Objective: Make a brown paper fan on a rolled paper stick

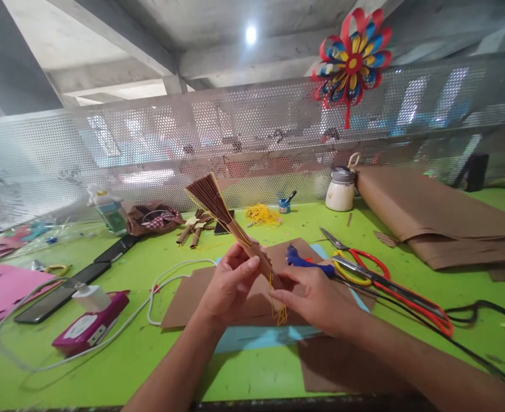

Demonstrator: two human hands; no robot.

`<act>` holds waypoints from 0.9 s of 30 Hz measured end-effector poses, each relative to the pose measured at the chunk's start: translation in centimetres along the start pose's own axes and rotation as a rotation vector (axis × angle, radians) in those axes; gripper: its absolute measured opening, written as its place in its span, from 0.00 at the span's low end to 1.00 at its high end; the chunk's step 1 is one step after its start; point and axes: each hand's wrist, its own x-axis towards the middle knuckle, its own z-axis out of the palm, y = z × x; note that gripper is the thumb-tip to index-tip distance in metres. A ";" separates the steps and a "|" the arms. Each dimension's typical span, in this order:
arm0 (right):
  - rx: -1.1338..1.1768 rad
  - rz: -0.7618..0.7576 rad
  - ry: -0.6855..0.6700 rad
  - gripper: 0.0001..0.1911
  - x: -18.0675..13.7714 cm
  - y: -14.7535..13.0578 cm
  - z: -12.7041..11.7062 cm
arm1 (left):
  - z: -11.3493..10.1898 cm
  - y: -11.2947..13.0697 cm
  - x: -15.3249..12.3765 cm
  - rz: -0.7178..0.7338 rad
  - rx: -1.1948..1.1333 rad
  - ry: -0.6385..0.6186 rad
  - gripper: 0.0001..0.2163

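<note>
Gripping a pleated brown paper fan [213, 199] between them, both hands work just above the sheets of brown card [179, 300] that lie on the green table [119, 372]. The step in hand looks like binding the fan's gathered stem with yellow thread [280, 312], which runs along the folds and hangs in a loose tuft below the lower end. The left hand [230, 283] is closed around the middle of the stem, fingers curled tight and thumb pressed on top, with the spread pleats standing up and tilted to the left above it. The right hand [316, 298] is nearly closed too, its thumb and fingertips pinching the bottom of the stem where the thread hangs; whether it also grips the thread itself is too small to tell. By my judgement, the next move calls for a steady hold from the left hand so the pleats stay bunched, while the right pulls the thread taut without letting it slip off the end. A blue glue gun [304, 261] lies just behind the right hand, with red-handled scissors [392, 286] beside it to the right, and a heap of the same yellow thread [261, 214] lies further back.
</note>
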 end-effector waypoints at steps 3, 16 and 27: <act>0.000 0.009 0.059 0.09 0.0 0.4 0.5 | 0.3 0.2 -0.1 0.004 0.005 0.011 0.14; -0.052 0.028 0.088 0.04 -0.9 -0.1 0.3 | 0.1 0.2 -0.2 -0.017 0.049 -0.086 0.09; -0.005 -0.014 0.083 0.03 -1.1 -0.6 0.0 | 0.5 0.5 -0.2 -0.019 0.073 -0.094 0.12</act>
